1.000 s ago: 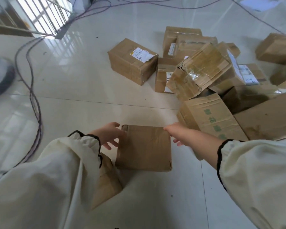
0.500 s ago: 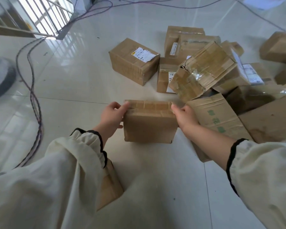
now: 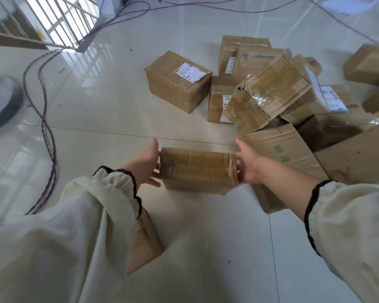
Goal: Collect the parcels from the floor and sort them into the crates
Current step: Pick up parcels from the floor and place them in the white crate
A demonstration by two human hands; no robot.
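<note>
One parcel (image 3: 198,169) sits between two hands, low over the pale tiled floor (image 3: 101,119) in the near middle; whether its underside touches the tiles is unclear. Its long axis runs left to right, with a taped brown face turned up towards the camera. The left hand (image 3: 148,165) lies flat against its left end and the right hand (image 3: 248,165) against its right end. Both have fingers extended and thumbs raised, pressing rather than curling round.

A second box (image 3: 144,241) lies nearer, mostly hidden under the left sleeve (image 3: 85,215). To the right and farther off is a heap of cartons (image 3: 267,95), roughly a dozen. They overlap and run off the right edge, so the exact count is uncertain. One labelled box (image 3: 177,84) stands apart on the heap's left.

Twisted cables (image 3: 49,138) trail along the left. A dark round shape (image 3: 0,101) at the left edge is blurred and cut off.
</note>
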